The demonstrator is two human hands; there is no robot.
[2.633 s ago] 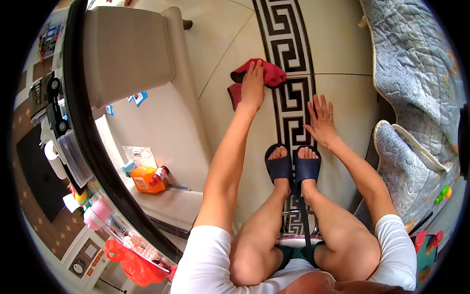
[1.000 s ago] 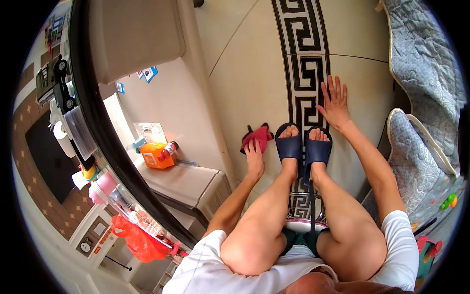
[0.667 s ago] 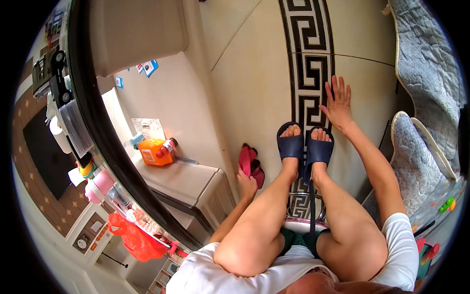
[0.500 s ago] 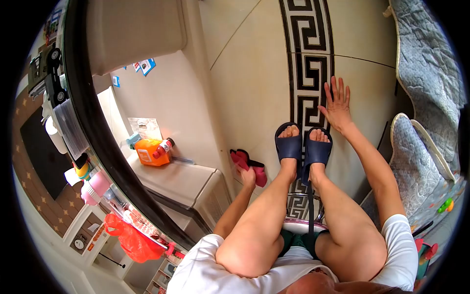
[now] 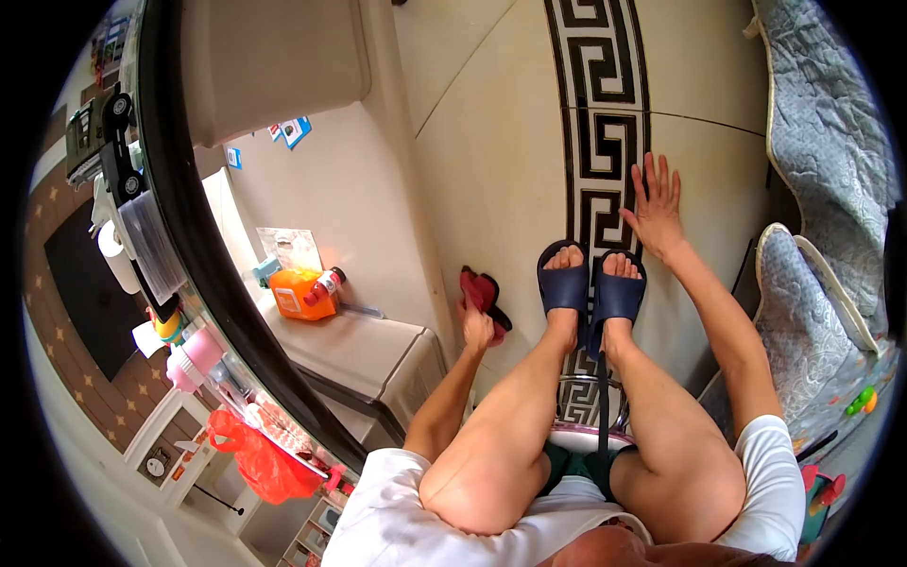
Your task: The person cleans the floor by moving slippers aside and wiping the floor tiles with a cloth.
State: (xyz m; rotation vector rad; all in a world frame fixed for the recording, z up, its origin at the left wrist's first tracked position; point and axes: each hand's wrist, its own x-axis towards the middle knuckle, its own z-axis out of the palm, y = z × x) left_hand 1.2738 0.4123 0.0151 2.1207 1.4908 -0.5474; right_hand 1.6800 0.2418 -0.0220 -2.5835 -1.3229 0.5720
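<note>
Left hand (image 5: 477,327) grips the red cloth (image 5: 481,290); right hand (image 5: 658,219) splayed, well apart from it.

An orange pack (image 5: 295,294) sits on a beige surface (image 5: 351,350), a small red bottle (image 5: 322,288) against it. A toy car (image 5: 92,137) rests on the black-edged table (image 5: 166,104), and grey quilted fabric (image 5: 827,104) hangs opposite.

no lettering can be read. the pale label on the orange packet (image 5: 304,297) is too small to make out; so are the label on the red bottle (image 5: 324,286) at the packet's right edge, the blue-and-white cards (image 5: 295,130) above the packet and the clock dial (image 5: 157,466) below left of it.
</note>
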